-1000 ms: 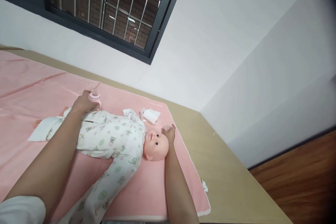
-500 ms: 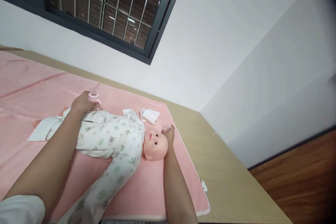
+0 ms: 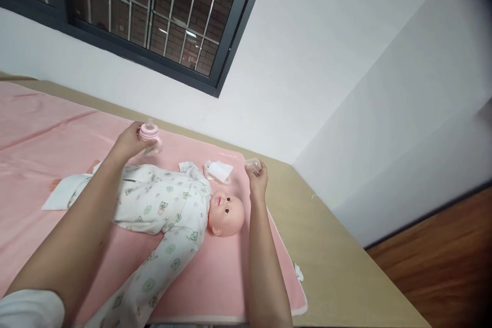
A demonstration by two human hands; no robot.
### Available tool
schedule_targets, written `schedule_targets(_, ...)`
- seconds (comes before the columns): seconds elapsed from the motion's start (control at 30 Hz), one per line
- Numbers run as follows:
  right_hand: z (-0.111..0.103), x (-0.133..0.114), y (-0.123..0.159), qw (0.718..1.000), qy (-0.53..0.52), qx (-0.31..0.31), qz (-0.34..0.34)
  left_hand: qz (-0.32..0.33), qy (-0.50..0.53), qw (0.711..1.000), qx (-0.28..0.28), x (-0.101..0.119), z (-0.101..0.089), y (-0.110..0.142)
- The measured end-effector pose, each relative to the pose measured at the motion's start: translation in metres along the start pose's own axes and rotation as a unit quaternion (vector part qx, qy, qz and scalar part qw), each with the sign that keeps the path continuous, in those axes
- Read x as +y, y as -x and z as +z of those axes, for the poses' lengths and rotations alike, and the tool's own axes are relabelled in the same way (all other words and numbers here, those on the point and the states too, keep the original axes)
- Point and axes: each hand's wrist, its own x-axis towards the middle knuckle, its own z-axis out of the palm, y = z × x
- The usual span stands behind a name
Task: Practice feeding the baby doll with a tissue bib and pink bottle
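Observation:
My left hand [image 3: 130,142] is wrapped round a baby bottle [image 3: 151,139] with a pink collar and a clear teat, held upright above the pink blanket [image 3: 223,277]. In my right hand [image 3: 258,180] is a clear bottle cap [image 3: 253,165], raised beyond the doll's head. The baby doll [image 3: 161,200] lies on its back between my arms, in a white printed outfit, its bald head to the right. My left forearm hides part of its legs.
A small packet with a white label [image 3: 220,170] lies on the blanket beside the doll's head. The tan tabletop [image 3: 307,225] shows past the blanket's right edge. Behind stand a white wall [image 3: 269,113] and a barred window [image 3: 154,15].
Both hands have lifted. The left has carried the bottle up and to the right, and the right has raised the clear cap from beside the doll's head.

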Motion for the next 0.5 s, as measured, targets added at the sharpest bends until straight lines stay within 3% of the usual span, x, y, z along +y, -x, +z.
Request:
schedule_targets(0.13,0.017,-0.057,0.022,0.988,-0.088,-0.112,-0.067,0.056,0.092,0.992,-0.068,0.037,0.008,0.016)
schedule_targets(0.23,0.032,-0.086,0.048,0.967,-0.138,-0.183,-0.114,0.103,0.108,0.981,-0.126,0.062,0.017,0.034)
schedule_targets(0.37,0.044,-0.103,0.072,0.950,-0.166,-0.219,-0.152,0.179,0.074,0.961,-0.199,0.087,0.026,0.056)
schedule_targets(0.5,0.046,-0.105,0.079,0.941,-0.166,-0.244,-0.165,0.216,0.037,0.949,-0.226,0.103,0.028,0.073)
